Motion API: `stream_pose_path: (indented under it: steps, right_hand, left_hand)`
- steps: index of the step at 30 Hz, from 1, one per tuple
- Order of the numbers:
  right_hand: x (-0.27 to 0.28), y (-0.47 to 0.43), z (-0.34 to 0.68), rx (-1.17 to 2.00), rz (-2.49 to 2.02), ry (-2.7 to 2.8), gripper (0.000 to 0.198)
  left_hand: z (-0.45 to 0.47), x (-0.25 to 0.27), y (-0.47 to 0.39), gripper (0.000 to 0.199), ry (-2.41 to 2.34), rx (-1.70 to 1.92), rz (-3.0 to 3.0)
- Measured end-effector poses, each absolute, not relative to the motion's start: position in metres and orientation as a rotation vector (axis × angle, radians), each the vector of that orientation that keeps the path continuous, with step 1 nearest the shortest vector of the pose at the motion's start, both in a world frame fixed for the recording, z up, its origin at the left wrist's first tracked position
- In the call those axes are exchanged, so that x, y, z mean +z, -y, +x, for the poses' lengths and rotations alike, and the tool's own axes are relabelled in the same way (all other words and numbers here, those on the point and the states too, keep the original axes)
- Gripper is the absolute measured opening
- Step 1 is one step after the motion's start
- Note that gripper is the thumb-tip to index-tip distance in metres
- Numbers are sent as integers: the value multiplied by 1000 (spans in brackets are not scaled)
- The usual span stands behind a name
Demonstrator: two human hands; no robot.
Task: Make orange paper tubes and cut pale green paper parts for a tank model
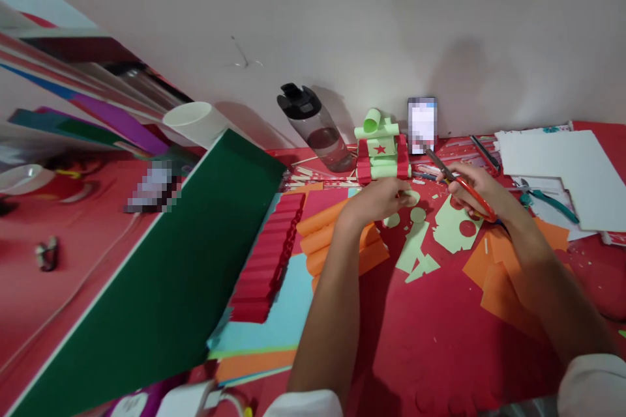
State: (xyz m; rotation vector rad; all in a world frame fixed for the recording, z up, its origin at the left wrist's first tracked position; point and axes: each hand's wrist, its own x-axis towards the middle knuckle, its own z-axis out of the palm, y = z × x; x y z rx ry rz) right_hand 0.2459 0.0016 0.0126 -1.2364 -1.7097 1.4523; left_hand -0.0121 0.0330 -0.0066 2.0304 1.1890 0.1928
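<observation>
My right hand is closed round the red-orange handles of a pair of scissors, whose dark blades point up and to the left. My left hand is closed, its fingertips at a small pale green paper disc. Another green paper disc lies just below the fingers. Between the hands is a pale green paper sheet with a round hole cut in it, beside green paper scraps. Behind my left hand stands a model of rolled green paper with red parts and a red star.
A phone leans on the wall near a water bottle. Left lie ridged red paper, rolled orange paper and a tilted green board. Orange sheets, green-handled pliers and white board are right.
</observation>
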Motion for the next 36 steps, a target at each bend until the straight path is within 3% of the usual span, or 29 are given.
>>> stream_pose_path:
  steps: [6,13,19,31,36]
  right_hand:
    - [19,2,253,1540,-1235,1836,39]
    - [44,2,271,1201,-1639,2410,39]
    - [29,11,263,946,-1799,2951,21]
    - [33,7,268,931,-2060,2822,34]
    - [37,5,288,943,-2191,2666,25]
  left_hand:
    - [-10,-17,-32,8,-1353,-71,1954]
    - [-9,-21,-30,5,-1402,-250,1834]
    - [-11,-24,-34,4,-1409,-290,1883]
    - [-11,-22,-31,16,-1458,-173,1952]
    - [3,-21,-28,25,-1436,-220,2054]
